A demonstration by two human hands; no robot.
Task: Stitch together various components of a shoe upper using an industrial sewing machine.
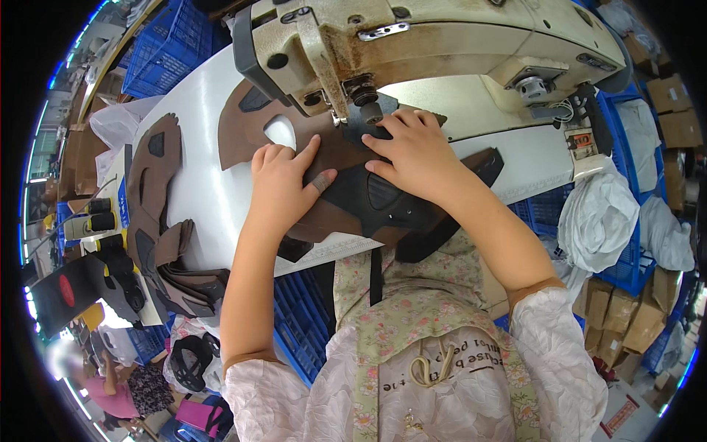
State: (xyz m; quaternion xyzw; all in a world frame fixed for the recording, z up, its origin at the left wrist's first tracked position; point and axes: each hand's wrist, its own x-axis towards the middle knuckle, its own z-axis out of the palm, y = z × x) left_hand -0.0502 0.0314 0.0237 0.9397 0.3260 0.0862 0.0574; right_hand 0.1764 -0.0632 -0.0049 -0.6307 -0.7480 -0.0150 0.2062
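A brown and black cut piece of sheet material (335, 151), with dark patches and an oval hole, lies under the head of a beige sewing machine (442, 44). My left hand (283, 180) rests on its left part beside the hole, fingers spread and a grey wrap round the thumb. Close to the presser foot (339, 118), my right hand (416, 151) lies with fingers apart on the dark part of the piece. The near end of the material hangs over the table's front edge toward my lap. The needle point is too small to make out.
On the white table (210, 199), a stack of similar brown pieces (155, 214) lies at the left. Thread spools (103, 214) stand beyond it. Blue crates (173, 44) are at the back left and right, with white bags (600, 210) at the right. Another person (110, 390) sits at lower left.
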